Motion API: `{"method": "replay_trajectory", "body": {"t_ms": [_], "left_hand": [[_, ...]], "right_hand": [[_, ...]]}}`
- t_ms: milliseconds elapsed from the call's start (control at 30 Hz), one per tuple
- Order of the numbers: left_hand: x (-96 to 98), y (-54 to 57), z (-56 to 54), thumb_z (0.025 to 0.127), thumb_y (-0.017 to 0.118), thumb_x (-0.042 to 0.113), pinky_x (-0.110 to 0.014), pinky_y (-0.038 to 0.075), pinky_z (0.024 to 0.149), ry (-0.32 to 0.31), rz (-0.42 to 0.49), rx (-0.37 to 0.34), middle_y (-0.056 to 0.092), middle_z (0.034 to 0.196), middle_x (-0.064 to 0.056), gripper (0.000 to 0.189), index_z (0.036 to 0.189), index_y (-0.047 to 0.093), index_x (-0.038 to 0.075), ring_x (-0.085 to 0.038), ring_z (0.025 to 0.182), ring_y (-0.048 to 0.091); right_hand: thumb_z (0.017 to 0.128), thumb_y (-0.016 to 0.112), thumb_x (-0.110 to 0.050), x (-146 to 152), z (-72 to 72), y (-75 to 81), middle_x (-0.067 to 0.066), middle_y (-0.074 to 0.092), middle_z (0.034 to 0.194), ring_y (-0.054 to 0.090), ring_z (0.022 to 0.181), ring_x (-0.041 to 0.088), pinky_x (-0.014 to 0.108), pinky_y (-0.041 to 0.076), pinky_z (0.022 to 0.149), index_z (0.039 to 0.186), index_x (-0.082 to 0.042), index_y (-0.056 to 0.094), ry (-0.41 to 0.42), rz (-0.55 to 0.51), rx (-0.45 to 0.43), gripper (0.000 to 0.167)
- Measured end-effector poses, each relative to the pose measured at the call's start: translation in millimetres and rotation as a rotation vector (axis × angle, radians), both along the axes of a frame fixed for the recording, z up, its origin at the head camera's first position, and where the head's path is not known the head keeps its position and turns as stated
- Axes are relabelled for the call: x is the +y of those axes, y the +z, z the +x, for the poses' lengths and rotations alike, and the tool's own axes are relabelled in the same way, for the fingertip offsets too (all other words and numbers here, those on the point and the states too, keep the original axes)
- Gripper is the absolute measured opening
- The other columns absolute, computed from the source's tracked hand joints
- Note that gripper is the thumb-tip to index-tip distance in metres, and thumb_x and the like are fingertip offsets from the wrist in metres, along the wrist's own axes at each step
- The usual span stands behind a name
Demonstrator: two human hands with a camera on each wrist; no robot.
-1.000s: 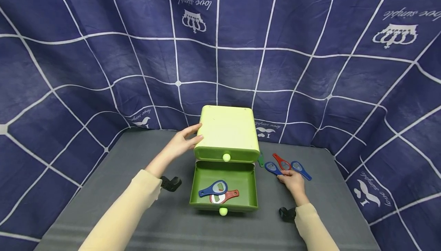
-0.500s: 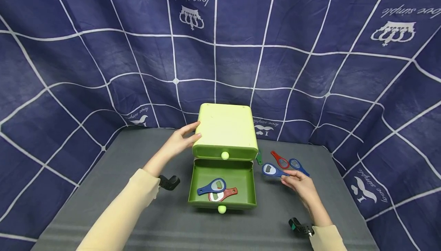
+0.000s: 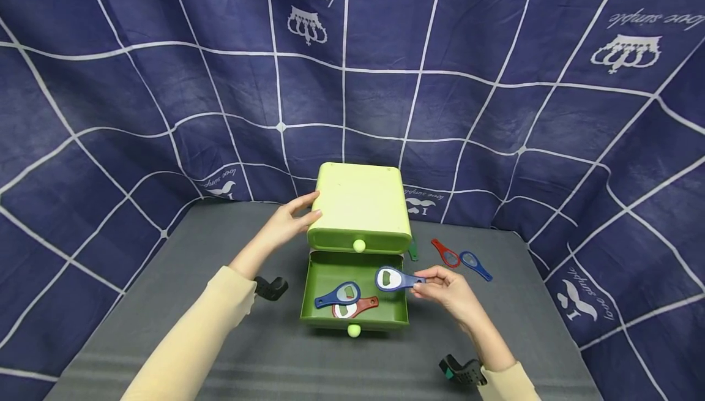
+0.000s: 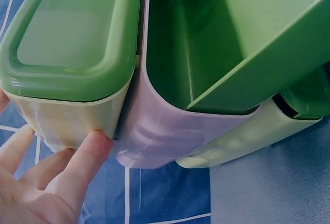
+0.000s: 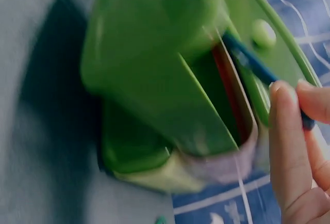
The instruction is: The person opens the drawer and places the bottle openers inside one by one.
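My right hand (image 3: 445,291) pinches the handle end of a blue bottle opener (image 3: 404,281), its round head with a metal plate above the right side of the pulled-out green drawer (image 3: 325,269). Inside that drawer, another blue bottle opener (image 3: 336,295) overlaps a red bottle opener (image 3: 363,305). My left hand (image 3: 282,224) rests its fingertips on the left side of the small light-green drawer cabinet (image 3: 360,196); the left wrist view shows the fingers (image 4: 82,164) extended against its wall. In the right wrist view the held blue bottle opener (image 5: 252,61) appears edge-on between thumb and fingers.
Right of the cabinet lie a red bottle opener (image 3: 446,254), a blue one (image 3: 476,266), and a partly hidden green one (image 3: 413,250). The cabinet stands on a grey tabletop (image 3: 242,340), with a blue checked cloth (image 3: 396,101) behind it.
My right hand has lifted the blue bottle opener off the table and carried it left, over the drawer. The left hand has stayed at the cabinet's side.
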State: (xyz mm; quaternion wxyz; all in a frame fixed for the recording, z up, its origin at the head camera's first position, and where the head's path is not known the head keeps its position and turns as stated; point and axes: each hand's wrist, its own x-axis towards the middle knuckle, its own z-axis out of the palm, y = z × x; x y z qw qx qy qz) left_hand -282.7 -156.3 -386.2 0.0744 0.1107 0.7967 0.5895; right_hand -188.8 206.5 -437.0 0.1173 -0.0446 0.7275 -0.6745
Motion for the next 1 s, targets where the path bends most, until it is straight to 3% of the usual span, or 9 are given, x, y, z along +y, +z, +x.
{"method": "replay_trajectory", "body": {"t_ms": [167,333,467,667,767,1000], "left_hand": [[-0.6,-1.7,-0.7,0.099,0.061,0.029,-0.044,0.049,0.105,-0.002,0.005,-0.008,0.034,0.159,-0.013,0.063,0.155,0.034,0.016,-0.034,0.141,0.041],[-1.4,-2.2,-0.3,0.100,0.061,0.029,-0.044,0.049,0.105,-0.001,0.014,-0.015,0.033,0.159,-0.013,0.063,0.155,0.034,0.015,-0.033,0.142,0.040],[-1.3,-2.6,-0.8,0.100,0.060,0.027,-0.044,0.049,0.105,-0.007,0.017,-0.019,0.033,0.159,-0.014,0.063,0.155,0.033,0.014,-0.034,0.142,0.039],[-1.8,0.2,-2.3,0.100,0.060,0.028,-0.046,0.048,0.106,0.001,0.007,-0.003,0.033,0.159,-0.013,0.062,0.155,0.034,0.016,-0.032,0.143,0.039],[-2.0,0.9,-2.6,0.100,0.060,0.027,-0.044,0.049,0.105,-0.002,0.016,-0.008,0.034,0.159,-0.014,0.063,0.155,0.033,0.015,-0.033,0.141,0.041],[-0.9,1.7,-2.8,0.099,0.061,0.027,-0.042,0.051,0.104,-0.005,0.018,-0.010,0.036,0.157,-0.014,0.063,0.154,0.035,0.014,-0.034,0.139,0.044]], "right_hand": [[0.086,0.073,-0.002,-31.6,-3.5,-4.9,0.006,0.076,0.090,0.073,0.079,0.009,0.033,0.062,0.079,0.113,0.016,0.059,0.094,0.024,0.000,0.035],[0.086,0.072,-0.001,-57.8,-5.8,-8.4,0.013,0.074,0.090,0.072,0.077,0.010,0.039,0.062,0.079,0.112,0.016,0.060,0.119,0.075,0.010,0.034],[0.085,0.073,-0.001,-71.9,-6.3,-12.4,0.015,0.074,0.089,0.072,0.075,0.013,0.036,0.063,0.074,0.109,0.013,0.063,0.075,0.167,0.034,0.030],[0.084,0.077,-0.012,-84.2,-2.8,-14.2,0.010,0.075,0.087,0.070,0.074,0.012,0.024,0.055,0.060,0.108,0.000,0.071,0.009,0.475,0.156,0.027],[0.085,0.076,-0.015,-87.1,1.3,-12.7,0.010,0.075,0.093,0.070,0.074,0.012,0.025,0.052,0.058,0.112,-0.003,0.071,0.008,0.584,0.214,0.030],[0.087,0.075,-0.013,-88.0,11.9,-12.9,0.013,0.071,0.112,0.073,0.090,0.023,0.030,0.060,0.068,0.113,-0.004,0.071,-0.045,0.659,0.297,0.028]]}}
